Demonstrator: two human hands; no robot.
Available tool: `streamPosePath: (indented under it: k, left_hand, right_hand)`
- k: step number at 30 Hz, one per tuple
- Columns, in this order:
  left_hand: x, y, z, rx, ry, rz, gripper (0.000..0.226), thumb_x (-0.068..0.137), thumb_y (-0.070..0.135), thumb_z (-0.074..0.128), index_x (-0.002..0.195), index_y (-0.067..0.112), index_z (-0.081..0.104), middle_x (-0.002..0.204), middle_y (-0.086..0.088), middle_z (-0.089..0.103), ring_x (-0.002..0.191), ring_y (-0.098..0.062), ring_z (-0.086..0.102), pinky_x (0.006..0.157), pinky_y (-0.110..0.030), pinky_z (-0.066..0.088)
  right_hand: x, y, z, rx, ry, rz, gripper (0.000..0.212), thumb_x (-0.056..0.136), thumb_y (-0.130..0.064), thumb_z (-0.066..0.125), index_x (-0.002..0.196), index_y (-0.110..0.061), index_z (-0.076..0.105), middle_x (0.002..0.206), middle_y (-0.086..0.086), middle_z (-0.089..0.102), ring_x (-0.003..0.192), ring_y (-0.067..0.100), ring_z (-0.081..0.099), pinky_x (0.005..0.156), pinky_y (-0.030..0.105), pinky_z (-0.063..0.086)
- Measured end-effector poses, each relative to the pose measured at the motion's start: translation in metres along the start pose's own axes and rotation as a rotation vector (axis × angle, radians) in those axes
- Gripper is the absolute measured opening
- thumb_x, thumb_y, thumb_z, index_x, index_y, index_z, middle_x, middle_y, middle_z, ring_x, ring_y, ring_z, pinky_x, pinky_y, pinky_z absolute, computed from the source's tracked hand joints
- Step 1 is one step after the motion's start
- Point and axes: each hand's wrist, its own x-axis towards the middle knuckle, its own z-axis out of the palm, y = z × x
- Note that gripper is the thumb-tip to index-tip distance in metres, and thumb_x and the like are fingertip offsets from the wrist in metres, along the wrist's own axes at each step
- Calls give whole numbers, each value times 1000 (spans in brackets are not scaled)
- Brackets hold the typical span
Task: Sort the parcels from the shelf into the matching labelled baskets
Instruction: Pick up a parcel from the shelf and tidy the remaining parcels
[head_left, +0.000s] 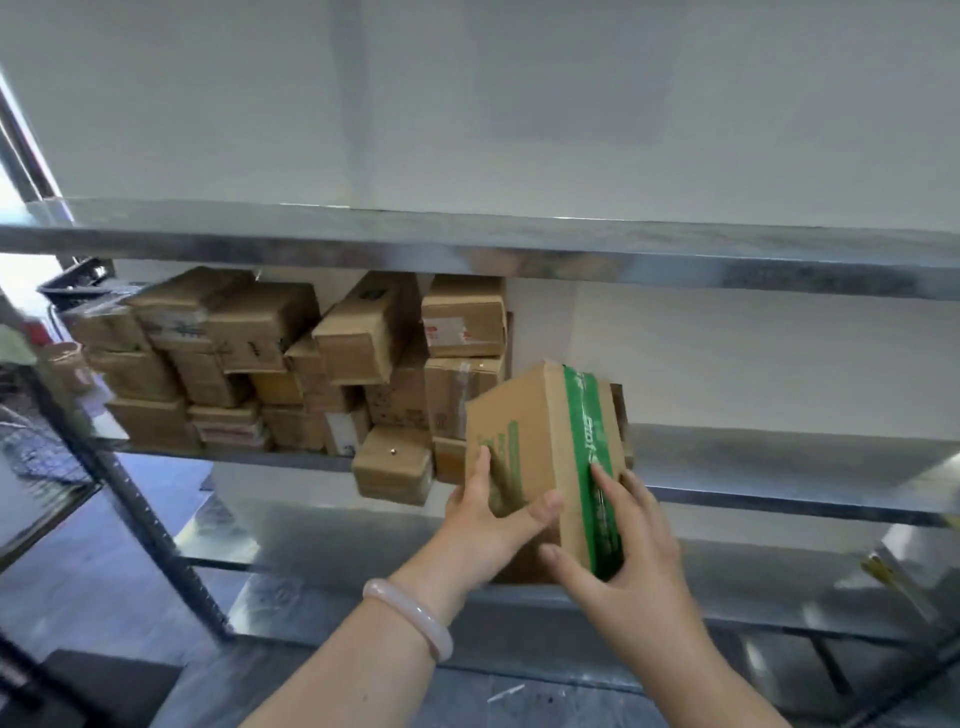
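As left hand (483, 525) and right hand (634, 551) clasp green-taped carton (540, 441) before shelf (779, 467), thumbs hooked, label check seems next.

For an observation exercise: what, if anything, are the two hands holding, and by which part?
One green-taped cardboard box: the left hand holds its printed side, the right hand its taped face, both near the lower end.

Metal shelf (779, 457), several tiers. Middle tier: brown cardboard parcels (291, 364) heaped at left side.
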Motion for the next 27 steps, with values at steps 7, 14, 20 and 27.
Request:
streamPosePath:
  k: [7, 14, 20, 27]
  left_hand:
    - [-83, -60, -75, -468, 191, 86, 104, 56, 42, 89, 146, 36, 37, 121, 4, 70, 104, -14, 70, 92, -38, 56]
    - [-158, -102, -149, -853, 246, 67, 61, 79, 38, 77, 132, 13, 61, 126, -18, 66, 121, -39, 59, 110, -58, 37]
    - [-200, -124, -207, -447, 701, 145, 41, 95, 17, 63, 125, 46, 60, 117, 10, 72, 109, -13, 68, 94, -40, 56]
    - [-210, -135, -267, -422, 800, 80, 91, 54, 64, 89, 134, 59, 45, 123, 17, 64, 104, -10, 69, 82, -30, 59]
  right_hand:
    - [-47, -59, 53, 410, -167, 15, 63, 66, -82, 58, 121, -78, 26, 136, -37, 34, 117, -19, 40, 91, 18, 44]
    - [-47, -98, 120, 686, -629, 207, 50, 72, -77, 57, 120, -65, 53, 134, -21, 58, 122, 8, 56, 106, 46, 43]
    - [-44, -144, 192, 500, -550, 18, 70, 78, -58, 70, 140, -47, 40, 139, -7, 47, 125, 17, 49, 104, 48, 44]
    - [-24, -201, 272, 338, -584, -288, 71, 79, -47, 74, 140, -47, 37, 130, -11, 40, 97, -13, 40, 81, 19, 34]
